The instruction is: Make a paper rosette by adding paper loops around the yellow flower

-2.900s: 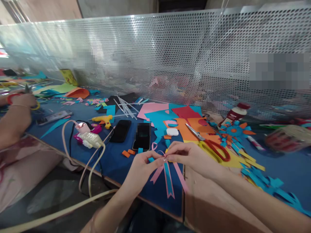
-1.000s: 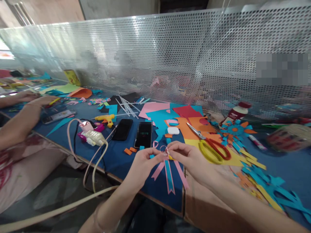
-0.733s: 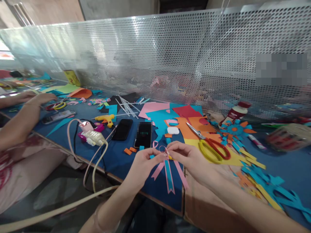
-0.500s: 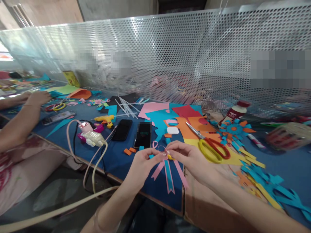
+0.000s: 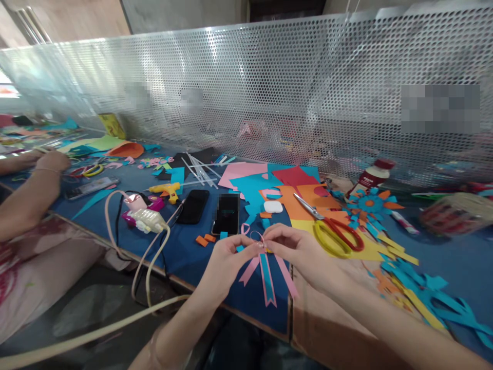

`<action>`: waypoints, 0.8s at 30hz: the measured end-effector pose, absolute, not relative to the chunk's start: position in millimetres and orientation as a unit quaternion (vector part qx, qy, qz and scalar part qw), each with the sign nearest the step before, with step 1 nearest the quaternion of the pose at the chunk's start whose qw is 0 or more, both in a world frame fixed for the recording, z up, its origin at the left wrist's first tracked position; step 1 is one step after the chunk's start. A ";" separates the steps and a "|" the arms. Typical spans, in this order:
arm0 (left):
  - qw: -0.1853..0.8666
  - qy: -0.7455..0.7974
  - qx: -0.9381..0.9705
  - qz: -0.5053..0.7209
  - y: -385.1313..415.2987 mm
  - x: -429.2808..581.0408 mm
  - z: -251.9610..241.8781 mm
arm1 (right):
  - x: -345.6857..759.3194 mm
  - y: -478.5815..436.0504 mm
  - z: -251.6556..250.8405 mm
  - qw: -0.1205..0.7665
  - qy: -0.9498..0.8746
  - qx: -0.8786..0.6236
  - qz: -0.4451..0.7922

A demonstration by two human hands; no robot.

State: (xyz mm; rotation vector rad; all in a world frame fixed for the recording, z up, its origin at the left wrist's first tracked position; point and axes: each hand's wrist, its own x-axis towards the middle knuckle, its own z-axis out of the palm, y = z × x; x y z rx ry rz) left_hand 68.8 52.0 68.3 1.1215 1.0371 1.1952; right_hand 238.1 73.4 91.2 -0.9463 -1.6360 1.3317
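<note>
My left hand (image 5: pixel 231 259) and my right hand (image 5: pixel 298 249) meet above the front of the blue table, fingertips pinched close together. Between them is a thin pink paper strip (image 5: pixel 256 234) curved into a small loop; the fingers cover part of it. Just below lie a pink-and-blue paper tail (image 5: pixel 268 281) with a notched end and a plain pink tail (image 5: pixel 286 277). Beyond the fingers rests a small pink paper loop (image 5: pixel 245 229). Scissors (image 5: pixel 331 228) with yellow and red handles lie to the right of my right hand.
Two phones (image 5: pixel 226 213), a white earbud case (image 5: pixel 273 206), a yellow glue gun (image 5: pixel 167 190) and a power strip with cords (image 5: pixel 144 220) are nearby. Coloured paper (image 5: pixel 308 198), a blue paper flower (image 5: pixel 370 203) and a bottle (image 5: pixel 372 177) stand right. A co-worker's arm (image 5: pixel 34 200) is left.
My fingertips have shifted slightly around the pink strip, and a yellow bit beneath my right fingers is now more covered. The co-worker's hands at the left moved a little further left.
</note>
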 end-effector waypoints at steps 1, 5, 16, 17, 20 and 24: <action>0.567 0.439 0.477 0.508 51.9 68.9 68.8 | 238.1 73.1 91.3 0.403 -0.649 -0.374 0.526; 0.576 0.439 0.468 0.506 51.6 69.6 70.5 | 237.5 71.6 92.2 0.405 -0.653 -0.376 0.518; 0.590 0.432 0.462 0.502 52.2 69.0 69.4 | 236.3 71.1 94.0 0.404 -0.642 -0.378 0.531; 0.591 0.428 0.462 0.504 52.1 69.0 69.7 | 236.5 71.3 93.2 0.407 -0.634 -0.375 0.541; 0.600 0.417 0.459 0.506 52.1 69.0 70.8 | 237.4 72.6 89.4 0.416 -0.601 -0.364 0.578; 0.621 0.399 0.449 0.504 52.9 69.3 70.5 | 238.7 74.4 86.2 0.420 -0.563 -0.358 0.616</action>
